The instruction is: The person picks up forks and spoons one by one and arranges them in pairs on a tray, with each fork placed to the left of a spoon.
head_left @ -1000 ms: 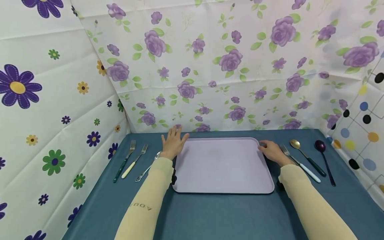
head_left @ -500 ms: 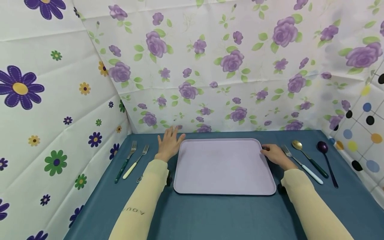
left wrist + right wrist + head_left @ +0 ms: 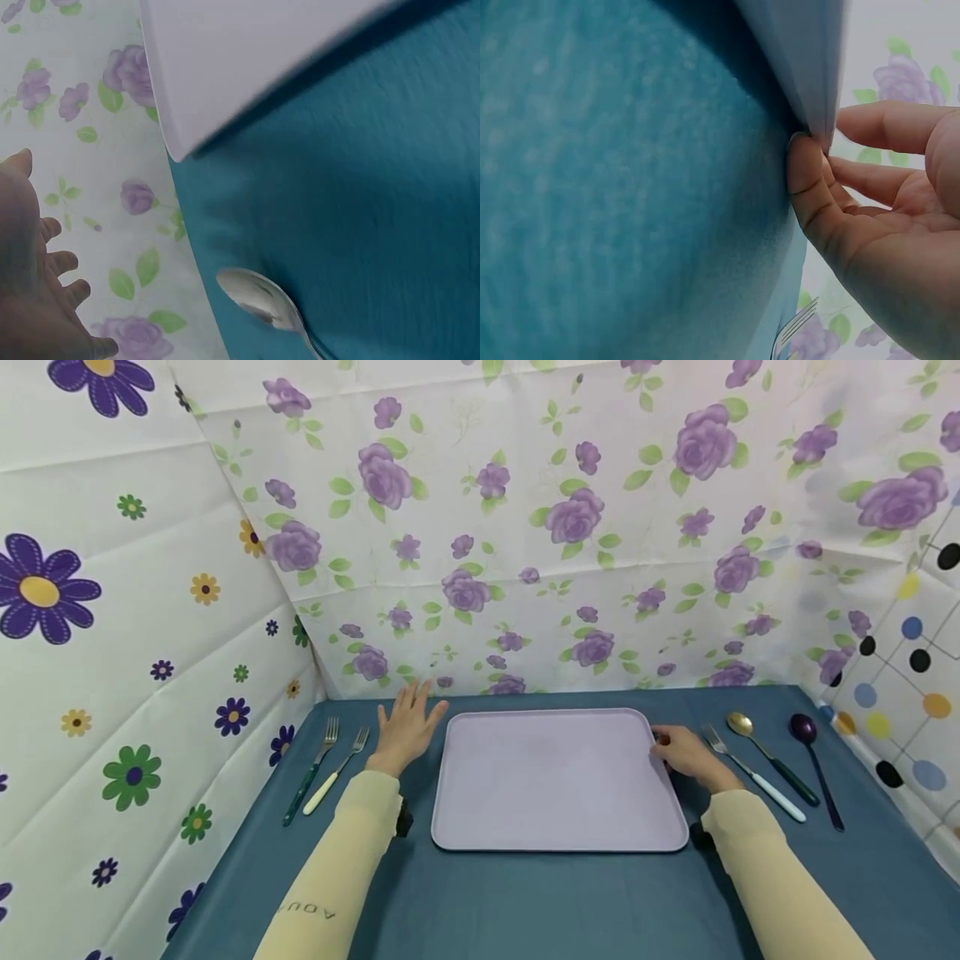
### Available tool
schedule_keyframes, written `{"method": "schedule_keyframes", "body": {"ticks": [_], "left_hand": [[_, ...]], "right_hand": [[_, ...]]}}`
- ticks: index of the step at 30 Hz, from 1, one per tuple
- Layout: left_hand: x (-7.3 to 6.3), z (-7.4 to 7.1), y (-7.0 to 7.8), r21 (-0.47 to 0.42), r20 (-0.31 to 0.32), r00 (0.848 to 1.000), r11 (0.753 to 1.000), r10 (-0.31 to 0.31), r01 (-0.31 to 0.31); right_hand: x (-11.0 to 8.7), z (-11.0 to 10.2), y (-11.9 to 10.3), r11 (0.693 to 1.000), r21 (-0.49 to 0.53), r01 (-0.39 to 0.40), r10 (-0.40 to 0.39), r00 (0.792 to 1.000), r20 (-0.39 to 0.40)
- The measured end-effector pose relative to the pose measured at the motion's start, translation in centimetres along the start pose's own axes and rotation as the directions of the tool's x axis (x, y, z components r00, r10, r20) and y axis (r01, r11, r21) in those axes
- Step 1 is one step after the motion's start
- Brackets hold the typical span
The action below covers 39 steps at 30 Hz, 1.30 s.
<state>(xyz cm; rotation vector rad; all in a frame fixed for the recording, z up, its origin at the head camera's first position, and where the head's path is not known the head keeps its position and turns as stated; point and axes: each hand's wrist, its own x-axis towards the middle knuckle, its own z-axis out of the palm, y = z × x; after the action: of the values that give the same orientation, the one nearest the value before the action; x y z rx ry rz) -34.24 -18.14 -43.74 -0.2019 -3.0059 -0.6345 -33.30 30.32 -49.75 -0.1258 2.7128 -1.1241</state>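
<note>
A pale lilac rectangular tray [image 3: 558, 781] lies in the middle of the blue-covered table. My right hand [image 3: 684, 753] pinches its far right corner; in the right wrist view the thumb and fingers of that hand [image 3: 885, 187] meet at the tray's edge [image 3: 810, 67]. My left hand [image 3: 405, 731] is spread beside the far left corner, apart from the tray, holding nothing. The left wrist view has this hand [image 3: 37, 285] with fingers extended, and a silver spoon [image 3: 259, 298] on the cloth nearby. In the head view the left arm covers that spoon.
Left of the left arm lie a green-handled fork [image 3: 311, 772] and a cream-handled fork [image 3: 335, 772]. Right of the right hand are a white-handled fork [image 3: 753, 774], a gold spoon [image 3: 772, 760] and a dark purple spoon [image 3: 816, 772]. Flowered cloth [image 3: 480, 527] walls the back.
My left hand has moved left, away from the tray's far left corner, and its arm now covers the silver spoon. The right hand stays at the far right corner.
</note>
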Motion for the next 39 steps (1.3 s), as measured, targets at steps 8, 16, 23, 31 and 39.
{"method": "schedule_keyframes", "body": {"ticks": [8, 16, 23, 31, 39], "left_hand": [[-1.3, -1.2, -2.5, -0.001, 0.002, 0.999, 0.999, -0.047, 0.047], [-2.1, -0.8, -4.4, 0.028, 0.034, 0.996, 0.996, -0.080, 0.079], [-2.3, -0.9, -5.2, 0.054, 0.062, 0.994, 0.994, -0.094, 0.090], [-3.0, -1.6, -6.2, 0.023, 0.070, 0.990, 0.993, -0.121, 0.120], [-3.5, -2.3, -7.4, 0.058, 0.037, 0.992, 0.991, -0.123, 0.121]], "right_hand": [[0.5, 0.8, -0.1, 0.996, 0.029, 0.082, -0.082, 0.997, 0.011], [0.3, 1.0, -0.1, 0.994, 0.013, 0.108, -0.108, 0.993, 0.043], [-0.3, 0.3, -0.1, 0.989, -0.022, 0.148, -0.147, 0.988, 0.054], [-1.0, 0.1, 0.2, 0.981, -0.011, 0.191, -0.190, 0.980, 0.054], [-1.4, -0.2, 0.7, 0.982, -0.022, 0.189, -0.188, 0.981, 0.056]]}}
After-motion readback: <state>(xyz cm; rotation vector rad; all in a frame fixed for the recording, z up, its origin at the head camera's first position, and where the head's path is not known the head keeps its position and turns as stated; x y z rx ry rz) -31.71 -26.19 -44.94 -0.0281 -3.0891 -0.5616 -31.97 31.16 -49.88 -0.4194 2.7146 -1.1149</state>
